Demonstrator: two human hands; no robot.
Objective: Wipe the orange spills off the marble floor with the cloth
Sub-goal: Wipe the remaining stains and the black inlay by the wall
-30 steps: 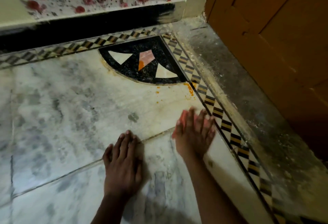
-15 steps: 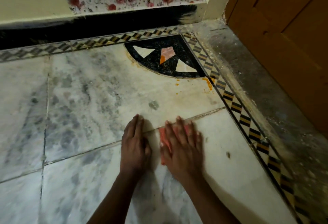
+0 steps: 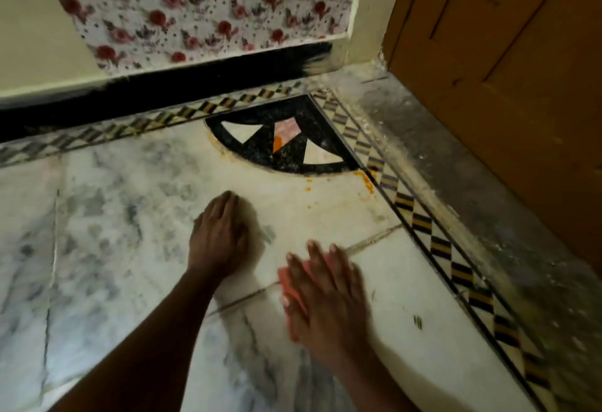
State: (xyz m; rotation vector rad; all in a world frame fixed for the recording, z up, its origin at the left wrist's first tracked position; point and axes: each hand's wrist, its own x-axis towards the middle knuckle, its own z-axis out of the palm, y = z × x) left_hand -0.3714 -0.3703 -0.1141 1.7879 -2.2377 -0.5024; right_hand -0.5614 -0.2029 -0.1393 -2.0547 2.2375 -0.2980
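Note:
My right hand (image 3: pixel 325 297) lies flat on a pink cloth (image 3: pixel 288 284) and presses it to the white marble floor (image 3: pixel 130 232); only the cloth's left edge and strips between the fingers show. My left hand (image 3: pixel 220 232) rests palm down on the floor to the left and a little farther forward, holding nothing. Orange spills (image 3: pixel 366 181) sit by the patterned border, below the black quarter-circle inlay (image 3: pixel 283 137), ahead and right of both hands. Smaller orange specks (image 3: pixel 308 206) dot the marble nearer to me. An orange patch (image 3: pixel 277 143) shows inside the inlay.
A black-and-yellow chequered border strip (image 3: pixel 436 242) runs diagonally on the right, with a grey dusty sill (image 3: pixel 488 190) and a brown wooden door (image 3: pixel 521 69) beyond it. A black skirting (image 3: pixel 163 95) and floral-papered wall (image 3: pixel 211 10) close the far side.
My right hand slid the cloth left and back, then rightward again along the floor joint. My left hand shifted forward onto the farther slab. The view moved closer to the wall.

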